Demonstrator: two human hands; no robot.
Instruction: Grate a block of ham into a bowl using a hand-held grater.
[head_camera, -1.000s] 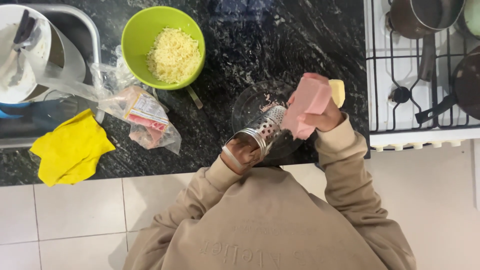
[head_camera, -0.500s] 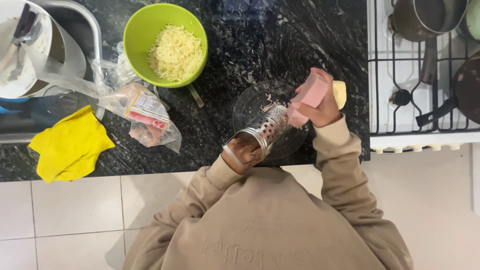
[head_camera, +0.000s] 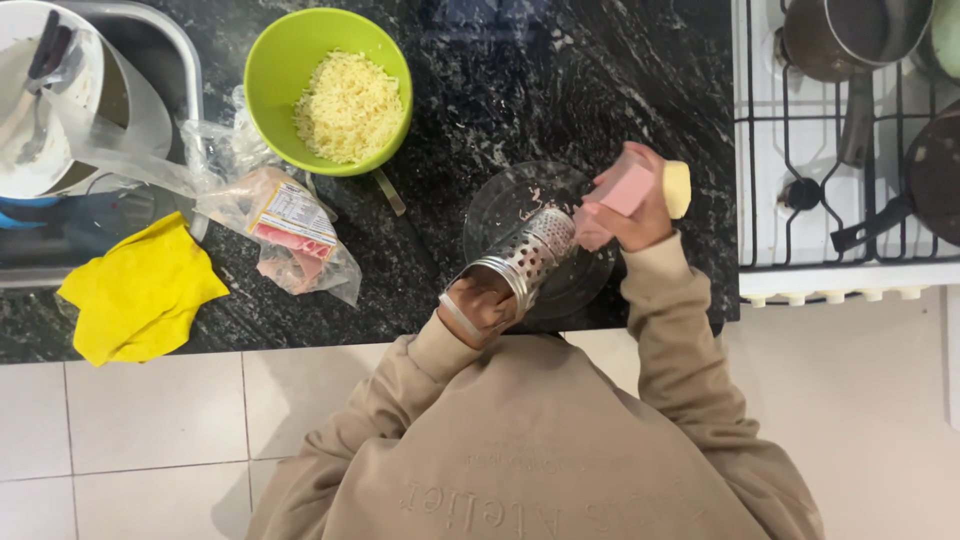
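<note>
The left hand (head_camera: 478, 305) grips the near end of a metal grater (head_camera: 525, 255), fingers wrapped round its handle, and the grater leans tilted over a clear plate (head_camera: 510, 200) on the dark desk (head_camera: 560, 90), near its front edge. The right hand (head_camera: 635, 215) has its fingers closed round a pink block (head_camera: 615, 195) pressed against the grater's far end; a pale yellow piece (head_camera: 677, 188) shows just beyond that hand. Up the desk to the left stands a green bowl (head_camera: 275, 70) of shredded cheese (head_camera: 348, 105). Beside the bowl lies a plastic bag (head_camera: 290, 225) with pink contents, and left of it a yellow cloth (head_camera: 140, 290). A white stove (head_camera: 830, 240) with dark pans sits to the right, a sink (head_camera: 165, 50) at far left.
</note>
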